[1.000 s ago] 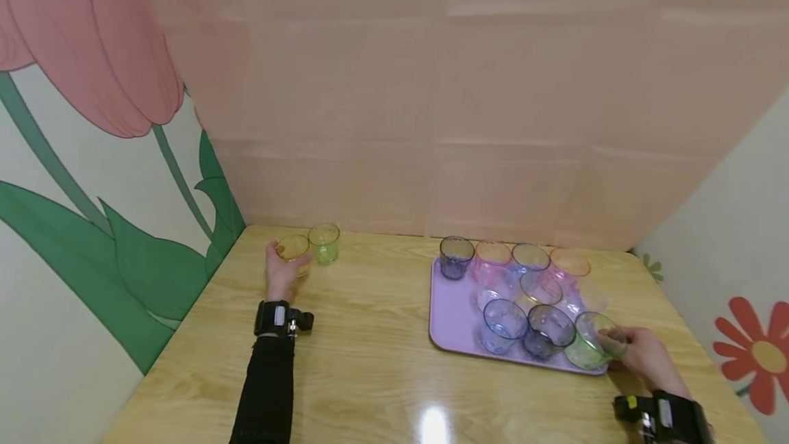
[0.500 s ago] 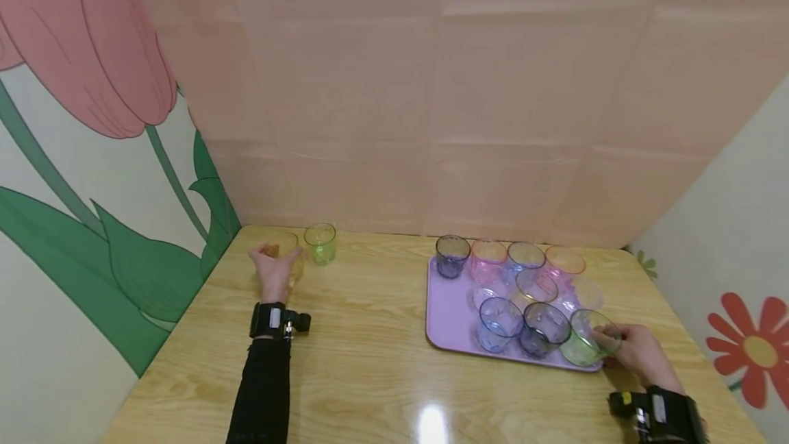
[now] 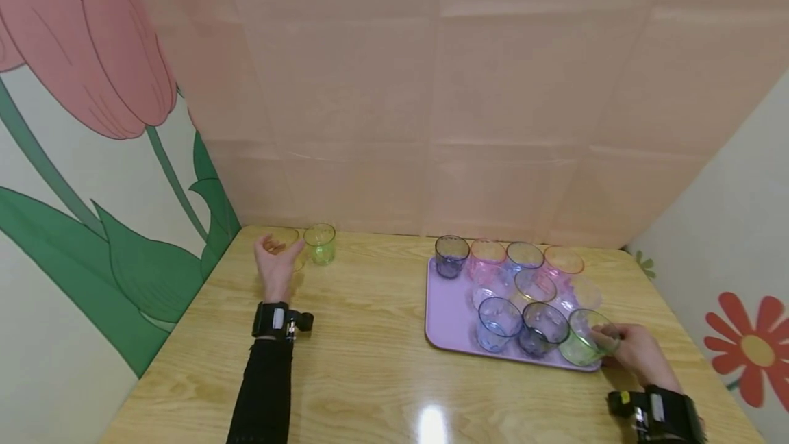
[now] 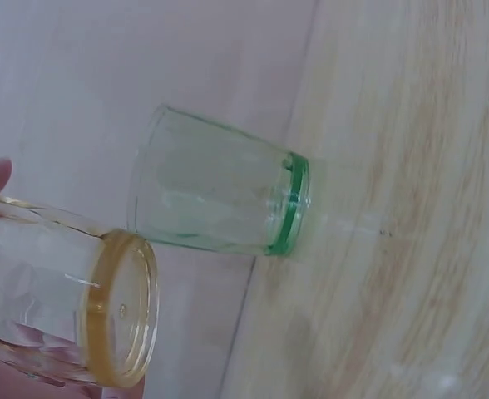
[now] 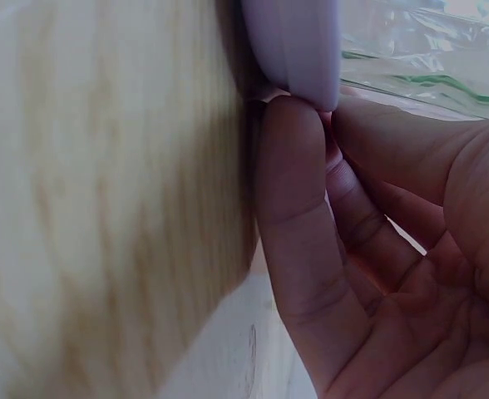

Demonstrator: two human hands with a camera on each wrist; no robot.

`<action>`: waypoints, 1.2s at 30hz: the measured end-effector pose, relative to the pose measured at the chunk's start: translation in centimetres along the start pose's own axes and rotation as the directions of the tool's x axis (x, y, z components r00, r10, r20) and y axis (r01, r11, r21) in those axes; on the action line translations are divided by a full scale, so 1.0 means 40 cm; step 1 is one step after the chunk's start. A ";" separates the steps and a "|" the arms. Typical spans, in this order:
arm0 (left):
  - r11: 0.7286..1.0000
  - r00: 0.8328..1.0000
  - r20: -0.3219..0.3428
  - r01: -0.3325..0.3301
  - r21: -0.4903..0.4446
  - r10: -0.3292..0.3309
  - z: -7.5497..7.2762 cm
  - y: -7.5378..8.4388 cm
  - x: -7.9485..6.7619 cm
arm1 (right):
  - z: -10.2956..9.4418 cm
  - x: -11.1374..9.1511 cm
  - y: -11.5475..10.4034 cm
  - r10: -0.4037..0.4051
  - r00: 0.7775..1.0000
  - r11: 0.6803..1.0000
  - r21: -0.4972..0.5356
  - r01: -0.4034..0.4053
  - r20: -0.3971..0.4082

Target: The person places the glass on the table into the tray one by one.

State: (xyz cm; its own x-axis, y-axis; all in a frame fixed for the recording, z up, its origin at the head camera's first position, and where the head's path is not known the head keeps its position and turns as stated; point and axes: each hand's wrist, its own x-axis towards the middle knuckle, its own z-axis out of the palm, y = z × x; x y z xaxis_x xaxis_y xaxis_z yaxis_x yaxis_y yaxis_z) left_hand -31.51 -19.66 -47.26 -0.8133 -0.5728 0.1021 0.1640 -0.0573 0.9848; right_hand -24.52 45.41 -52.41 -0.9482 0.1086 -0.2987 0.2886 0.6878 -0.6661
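My left hand point(image 3: 279, 271) grips a clear amber tumbler point(image 4: 116, 312) at the table's back left. Beside it, a pale green tumbler point(image 3: 320, 245) stands upright on the table; in the left wrist view the amber one overlaps its lower edge. At the right, my right hand point(image 3: 641, 355) pinches the near right edge of a lilac tray point(image 3: 446, 324). In the right wrist view one finger point(image 5: 294, 166) lies against the tray's edge from below, with the thumb above it. Another green tumbler point(image 3: 582, 348) stands on the tray right by that thumb.
The tray carries several more tumblers: a dark grey one point(image 3: 452, 257) at the back left, a blue one point(image 3: 498, 326) and a second grey one point(image 3: 542, 331) along the front. Pink, blue and clear ones crowd between. A paper-covered wall point(image 3: 425, 177) rises behind the table point(image 3: 370, 334).
The left hand and amber tumbler shifted slightly left, then back a little toward the green tumbler. The right hand stays at the tray's edge. The head view swung slightly.
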 end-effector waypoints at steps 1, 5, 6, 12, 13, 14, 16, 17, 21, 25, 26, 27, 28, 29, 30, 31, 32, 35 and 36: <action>1.000 1.000 0.002 0.001 0.004 -0.001 0.002 0.002 -0.001 | 0.001 0.000 0.000 0.001 1.000 1.000 -0.001 -0.001 -0.003; 1.000 1.000 0.011 -0.010 0.007 0.010 0.008 0.011 -0.005 | 0.005 0.000 0.001 0.009 1.000 1.000 0.005 -0.009 -0.008; 1.000 1.000 0.018 -0.015 -0.005 0.015 0.011 0.014 -0.005 | 0.005 0.000 0.001 0.011 1.000 1.000 0.008 -0.011 -0.010; 0.995 0.995 0.084 -0.040 -0.088 0.047 0.032 0.032 -0.019 | 0.004 -0.001 0.001 -0.006 1.000 1.000 0.017 0.007 -0.004; 0.995 0.994 0.095 -0.048 -0.088 0.056 0.037 0.034 -0.023 | 0.004 -0.002 0.002 -0.010 1.000 1.000 0.015 0.010 -0.002; 0.995 0.992 0.105 -0.058 -0.080 0.066 0.043 0.036 -0.027 | 0.003 -0.002 0.001 -0.013 1.000 1.000 0.015 0.013 -0.004; 0.994 0.988 0.127 -0.079 -0.069 0.087 0.056 0.038 -0.035 | 0.002 -0.003 0.002 -0.016 1.000 1.000 0.014 0.016 -0.008; 0.994 0.986 0.138 -0.086 -0.067 0.095 0.063 0.038 -0.038 | 0.001 -0.004 0.002 -0.022 1.000 1.000 0.015 0.022 -0.009; 0.992 0.974 0.192 -0.112 -0.055 0.121 0.089 0.034 -0.050 | -0.001 -0.005 0.004 -0.033 0.999 0.999 0.019 0.033 -0.019; 0.992 0.965 0.233 -0.119 -0.034 0.124 0.108 0.032 -0.065 | 0.000 -0.007 0.006 -0.044 0.999 0.999 0.017 0.045 -0.025; 0.993 0.962 0.243 -0.120 -0.025 0.122 0.112 0.032 -0.069 | 0.000 -0.007 0.006 -0.044 0.999 0.999 0.015 0.044 -0.026; 0.993 0.960 0.256 -0.115 -0.021 0.117 0.116 0.033 -0.073 | 0.002 -0.007 0.006 -0.045 0.999 0.999 0.012 0.045 -0.028; 0.993 0.956 0.270 -0.115 -0.018 0.115 0.120 0.034 -0.076 | 0.002 -0.007 0.006 -0.041 0.999 0.999 0.011 0.041 -0.028; 0.993 0.952 0.286 -0.113 -0.016 0.113 0.125 0.035 -0.080 | 0.002 -0.006 0.005 -0.037 0.999 0.999 0.006 0.037 -0.028; 0.994 0.945 0.307 -0.110 -0.020 0.111 0.130 0.034 -0.083 | 0.002 -0.005 0.005 -0.035 0.999 0.999 0.003 0.035 -0.028; 0.994 0.939 0.326 -0.108 -0.025 0.111 0.136 0.033 -0.086 | 0.002 -0.004 0.005 -0.033 0.999 0.999 -0.005 0.032 -0.028; 0.993 0.932 0.343 -0.111 -0.029 0.114 0.142 0.031 -0.089 | 0.003 -0.004 0.004 -0.033 0.999 0.999 -0.011 0.032 -0.028; 0.993 0.916 0.383 -0.112 -0.035 0.117 0.160 0.026 -0.102 | 0.003 -0.004 0.001 -0.024 0.999 1.000 -0.013 0.023 -0.025; 0.993 0.912 0.393 -0.115 -0.027 0.116 0.167 0.024 -0.107 | 0.003 -0.004 0.000 -0.021 0.999 1.000 -0.013 0.021 -0.025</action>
State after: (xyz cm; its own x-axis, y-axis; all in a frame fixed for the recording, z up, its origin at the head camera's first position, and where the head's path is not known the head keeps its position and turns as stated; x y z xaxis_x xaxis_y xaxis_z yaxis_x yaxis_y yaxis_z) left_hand -31.58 -11.80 -45.82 -0.9423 -0.2075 0.2627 0.2713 -0.0135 0.9624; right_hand -24.35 45.31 -52.44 -0.9571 0.1120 -0.2674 0.2672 0.6990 -0.6633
